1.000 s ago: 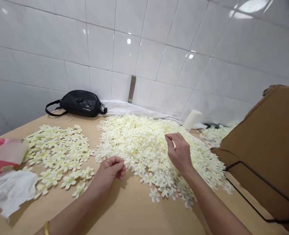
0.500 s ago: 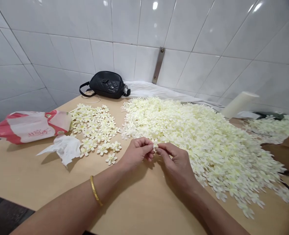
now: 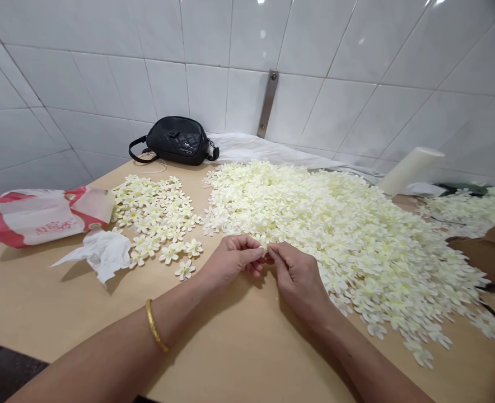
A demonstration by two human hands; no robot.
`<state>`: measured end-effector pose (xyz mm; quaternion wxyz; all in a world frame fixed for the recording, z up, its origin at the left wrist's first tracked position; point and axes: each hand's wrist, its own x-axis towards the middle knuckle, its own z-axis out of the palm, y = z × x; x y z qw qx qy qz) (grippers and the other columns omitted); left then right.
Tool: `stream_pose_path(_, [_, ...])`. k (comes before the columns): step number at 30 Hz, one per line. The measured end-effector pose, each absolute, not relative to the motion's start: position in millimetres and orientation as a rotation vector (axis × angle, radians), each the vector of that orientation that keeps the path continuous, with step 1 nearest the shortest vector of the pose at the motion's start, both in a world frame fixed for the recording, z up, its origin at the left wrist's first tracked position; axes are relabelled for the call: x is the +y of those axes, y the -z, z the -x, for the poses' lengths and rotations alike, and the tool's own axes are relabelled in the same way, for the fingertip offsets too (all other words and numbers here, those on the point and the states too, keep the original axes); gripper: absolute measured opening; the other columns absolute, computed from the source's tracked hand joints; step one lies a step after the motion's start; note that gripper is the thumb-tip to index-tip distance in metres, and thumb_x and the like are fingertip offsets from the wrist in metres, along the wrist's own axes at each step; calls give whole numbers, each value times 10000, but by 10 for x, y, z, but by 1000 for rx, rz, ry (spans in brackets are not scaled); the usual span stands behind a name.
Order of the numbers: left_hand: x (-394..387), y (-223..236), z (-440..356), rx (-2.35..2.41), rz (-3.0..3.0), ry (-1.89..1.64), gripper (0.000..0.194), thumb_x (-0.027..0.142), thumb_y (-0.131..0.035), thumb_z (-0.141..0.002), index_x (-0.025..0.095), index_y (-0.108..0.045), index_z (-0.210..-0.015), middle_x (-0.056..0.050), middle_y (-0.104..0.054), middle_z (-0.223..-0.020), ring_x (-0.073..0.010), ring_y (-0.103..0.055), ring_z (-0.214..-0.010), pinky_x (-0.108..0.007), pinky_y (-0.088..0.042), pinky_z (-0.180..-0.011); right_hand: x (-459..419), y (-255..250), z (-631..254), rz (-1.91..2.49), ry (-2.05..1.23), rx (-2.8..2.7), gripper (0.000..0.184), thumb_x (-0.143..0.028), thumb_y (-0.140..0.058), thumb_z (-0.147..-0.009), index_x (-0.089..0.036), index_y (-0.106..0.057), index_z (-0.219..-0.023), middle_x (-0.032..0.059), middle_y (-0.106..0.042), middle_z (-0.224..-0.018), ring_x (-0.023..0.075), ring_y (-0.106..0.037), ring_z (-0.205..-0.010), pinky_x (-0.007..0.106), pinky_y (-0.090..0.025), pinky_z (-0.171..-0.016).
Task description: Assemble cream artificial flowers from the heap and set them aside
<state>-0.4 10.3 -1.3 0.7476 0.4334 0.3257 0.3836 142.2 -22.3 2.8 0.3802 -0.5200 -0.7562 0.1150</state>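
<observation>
Between the fingertips of both hands is a small pale artificial flower (image 3: 264, 250), mostly covered by the fingers. My left hand (image 3: 236, 257), with a gold bangle (image 3: 155, 326) on its wrist, pinches it from the left. My right hand (image 3: 298, 274) pinches it from the other side, thumb against forefinger. Just behind both hands spreads a large heap of cream-white artificial flowers (image 3: 335, 218). To the left of my left hand lies a smaller group of flowers with yellowish centres (image 3: 153, 212), and one single flower (image 3: 185, 270) sits nearest me.
A red and white tissue pack (image 3: 50, 215) and a crumpled tissue (image 3: 102, 254) lie on the left of the wooden table (image 3: 230, 358). A black bag (image 3: 178, 140) rests by the tiled wall. A white roll (image 3: 411, 170) leans behind the heap, with brown material (image 3: 489, 249) at right.
My fingers have drawn closer together around the small flower, which shows less now. The view has shifted slightly, so the table things appear a little further left and higher.
</observation>
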Motion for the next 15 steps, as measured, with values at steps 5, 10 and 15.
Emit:
stream_pose_path(5, [106, -11, -12, 739, -914, -848, 156, 238, -615, -684, 110, -548, -629, -20, -551, -537, -67, -493, -434, -195, -404, -478, -220, -16, -1423, 1340, -336, -1918, 235, -125, -349, -824, -168, -558, -726, 16, -558, -655, 123, -500, -586, 229, -362, -560])
stream_pose_path(10, [89, -38, -16, 773, -923, -861, 177, 266, -621, -675, 109, -550, -632, -18, -544, -534, -70, -488, -433, -202, -410, -468, -220, -12, -1418, 1351, -348, -1898, 225, -147, -361, -827, -163, -556, -717, 15, -549, -634, 123, -494, -574, 231, -356, -550])
stream_pose_path(15, [74, -63, -9, 784, -984, -858, 194, 286, -617, -673, 118, -537, -619, -8, -533, -495, -77, -477, -404, -217, -413, -444, -226, -12, -1422, 1326, -527, -1802, 218, -193, -383, -828, -164, -568, -716, 16, -570, -651, 130, -525, -607, 235, -386, -575])
